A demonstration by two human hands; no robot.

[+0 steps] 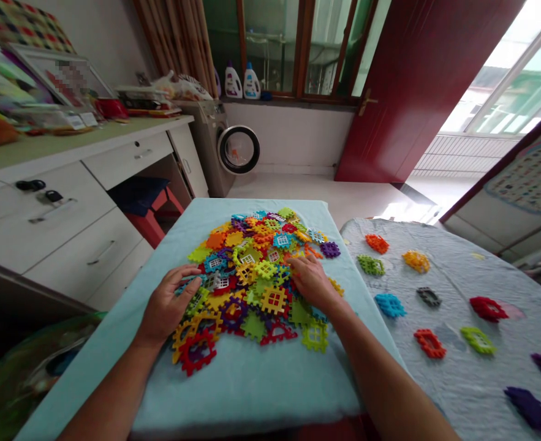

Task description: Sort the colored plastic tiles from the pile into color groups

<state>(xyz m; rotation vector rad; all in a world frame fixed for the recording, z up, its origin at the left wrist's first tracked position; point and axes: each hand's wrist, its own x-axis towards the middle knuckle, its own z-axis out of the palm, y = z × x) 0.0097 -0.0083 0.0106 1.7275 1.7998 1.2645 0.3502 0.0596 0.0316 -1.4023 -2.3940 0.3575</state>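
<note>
1. My left hand [171,300] lies at the pile's near-left edge, fingers part-curled by a blue piece [188,285]; I cannot tell whether it grips it.
2. My right hand [314,280] reaches in on the right, fingertips down among pieces; its grip is hidden too.
3. Between and under my hands spreads the pile [264,269]: flat, notch-edged plastic pieces in red, yellow, lime, blue, orange and purple, some solid, some framed, some with white window grids. A red frame [188,362] sits nearest me.
4. A pale blue cloth covers the tabletop [252,389] beneath.
5. On my left, low down, a green bag [3,392] holds things too dim to name.
6. On my right, a grey-blue side table [454,282] bears separate clusters, mostly one colour each, such as a purple stack [530,409].
7. Beyond, left: a desk [40,154] with drawers, a clear box [52,117] on it, contents unclear.
8. Farther: a washing machine [209,138], its round door open; two white bottles [233,82] on the sill; a dark red door [403,79].
</note>
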